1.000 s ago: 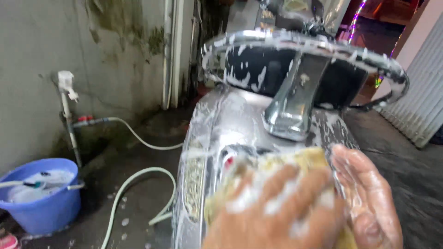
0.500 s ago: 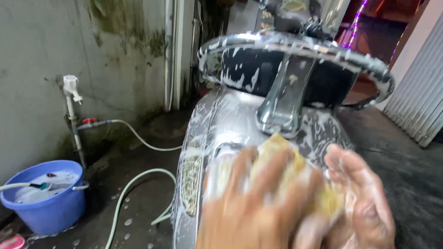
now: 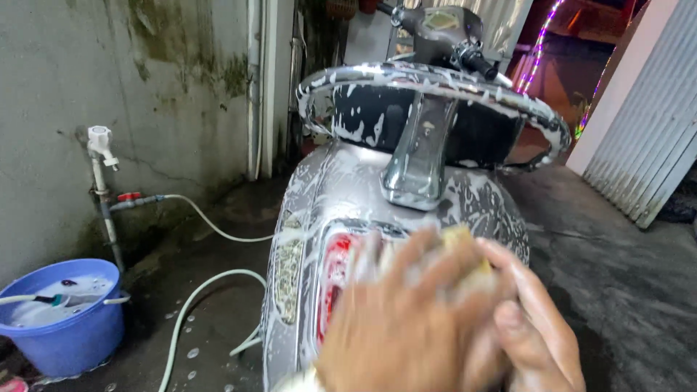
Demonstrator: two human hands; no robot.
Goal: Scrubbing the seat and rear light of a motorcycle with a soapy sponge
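Left hand (image 3: 406,327) motion-blurred, finger outlines smeared; wrist cut off by bottom edge. It covers most of the yellow sponge (image 3: 465,243), only a corner showing, and hides the right part of the red tail light (image 3: 335,272). Right hand (image 3: 534,330) partly behind the left, lower part out of frame; blue bucket (image 3: 69,341) contents unclear under foam.
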